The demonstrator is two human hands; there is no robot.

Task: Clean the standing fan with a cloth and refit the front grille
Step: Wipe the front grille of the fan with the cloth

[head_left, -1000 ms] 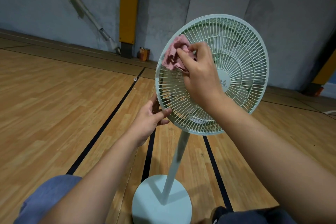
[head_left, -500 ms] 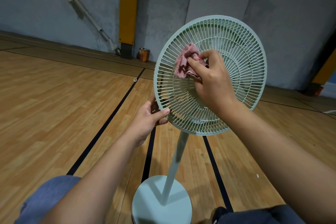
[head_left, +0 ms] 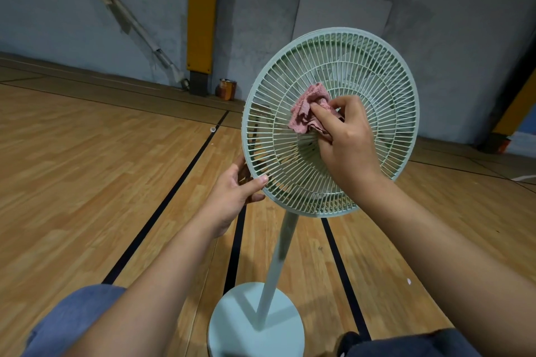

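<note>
Your right hand (head_left: 346, 148) is closed on a crumpled pink terry cloth (head_left: 309, 114), thumb and fingers pinching it and pressing it against the pale green round plastic front grille (head_left: 377, 72) of the standing fan. The cloth sits on the grille face at about ten o'clock from the hub, between the inner ring and the middle ring of ribs; your palm covers the hub itself.

Your left hand (head_left: 232, 194) grips the grille's outer rim at about eight o'clock, thumb laid across the front edge and the fingers curled behind it, so it is clamped on the rim. The grille is seated on the fan head, which tilts back slightly; pale blades show dimly through the ribs at twelve to one o'clock.

Below the head, at six o'clock, the pale green pole (head_left: 275, 269) slants down to the round pale base (head_left: 232, 324), which stands on the wooden plank floor (head_left: 87, 168) with its black court lines. Your blue-clad knees flank the base. Far behind, at the wall, stands a small rusty tin can (head_left: 227, 89) beside a yellow padded post (head_left: 201, 29).
</note>
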